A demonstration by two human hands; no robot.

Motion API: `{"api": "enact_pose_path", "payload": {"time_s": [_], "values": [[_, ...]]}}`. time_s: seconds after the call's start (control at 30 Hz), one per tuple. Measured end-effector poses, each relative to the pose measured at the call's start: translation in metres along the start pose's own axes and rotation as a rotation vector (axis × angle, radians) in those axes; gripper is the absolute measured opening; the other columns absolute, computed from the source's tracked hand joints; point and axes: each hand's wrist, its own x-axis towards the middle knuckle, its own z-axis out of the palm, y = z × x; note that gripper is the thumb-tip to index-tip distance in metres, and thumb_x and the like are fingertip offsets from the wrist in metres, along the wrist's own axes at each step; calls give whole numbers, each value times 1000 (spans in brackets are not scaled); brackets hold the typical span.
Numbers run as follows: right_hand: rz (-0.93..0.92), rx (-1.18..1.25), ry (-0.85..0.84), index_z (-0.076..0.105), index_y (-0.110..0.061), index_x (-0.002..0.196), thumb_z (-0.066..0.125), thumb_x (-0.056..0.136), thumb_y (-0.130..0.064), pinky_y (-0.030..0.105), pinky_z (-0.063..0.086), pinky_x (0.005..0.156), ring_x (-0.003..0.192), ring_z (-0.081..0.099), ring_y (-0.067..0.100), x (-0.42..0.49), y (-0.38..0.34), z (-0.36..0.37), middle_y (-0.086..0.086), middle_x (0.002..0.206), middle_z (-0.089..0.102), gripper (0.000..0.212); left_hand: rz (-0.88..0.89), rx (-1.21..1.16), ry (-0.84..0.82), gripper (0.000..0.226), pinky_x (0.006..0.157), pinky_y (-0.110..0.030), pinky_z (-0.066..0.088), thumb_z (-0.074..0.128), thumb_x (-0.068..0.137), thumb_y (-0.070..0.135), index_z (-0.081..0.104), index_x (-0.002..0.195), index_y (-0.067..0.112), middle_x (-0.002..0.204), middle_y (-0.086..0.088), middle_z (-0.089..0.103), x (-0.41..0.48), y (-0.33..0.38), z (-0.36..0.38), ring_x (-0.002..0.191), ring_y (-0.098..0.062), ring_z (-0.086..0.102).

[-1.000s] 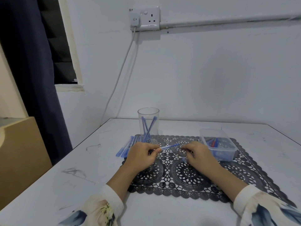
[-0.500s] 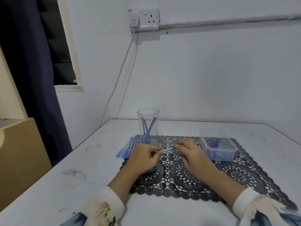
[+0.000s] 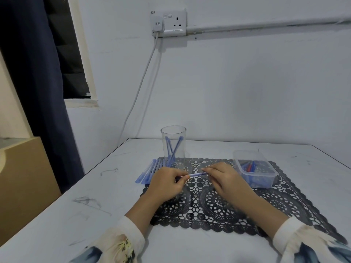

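Black lace mat point(image 3: 284, 202), clear tumbler point(image 3: 173, 132), plastic tub point(image 3: 263, 180), wall socket point(image 3: 175, 22), dark curtain point(image 3: 38, 92)

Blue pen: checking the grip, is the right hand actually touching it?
Touching. The head view shows the right hand pinching the blue pen at its right end, with no gap.

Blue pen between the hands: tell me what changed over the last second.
The right hand slid left towards the left hand, and its fingers took the free end of the blue pen, which levelled out. The left hand kept its grip. Clear cup, loose pens, plastic box and lace mat stayed put.
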Motion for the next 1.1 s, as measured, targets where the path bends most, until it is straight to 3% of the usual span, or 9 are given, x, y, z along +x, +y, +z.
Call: {"api": "enact_pose_path", "payload": {"time_s": [0.17,0.33,0.47,0.6,0.9,1.1], "values": [[-33,-93,-1,74,-16,90,72,78,-23,29,47,63,67,57,17,1,7,-6,-2,75,62,14,21,15,-20,25,54,-2,31,58,89,34,69,110,26,86,7,72,0,0,0,59,2,49],[-32,-103,12,74,-12,81,84,62,-7,29,49,61,67,58,19,1,13,-6,0,72,63,21,32,-10,-30,25,58,-1,30,58,89,33,69,110,26,88,7,72,0,-1,0,62,2,51],[-44,-121,6,74,-13,84,83,56,5,23,44,65,67,60,17,3,17,-8,0,73,65,33,27,-21,-23,25,56,-3,31,58,89,33,69,110,25,86,6,72,0,-2,1,59,2,49],[-35,-148,-3,75,-17,84,84,53,3,25,43,56,62,57,18,4,19,-13,-1,69,62,38,18,-32,-16,25,55,-5,34,58,89,33,70,109,24,78,7,71,0,-3,2,60,-2,54],[10,-299,42,71,-15,70,85,50,3,30,48,58,60,60,22,2,34,-17,0,67,65,30,8,-32,-11,26,75,-21,51,59,89,32,69,111,23,91,5,73,0,-4,2,77,-7,63],[44,-378,-67,64,-14,65,81,46,6,31,48,55,54,57,22,1,46,-18,0,59,61,32,2,-53,-3,25,72,-23,52,60,88,32,69,110,23,86,4,73,0,-5,3,73,-8,63]]}}
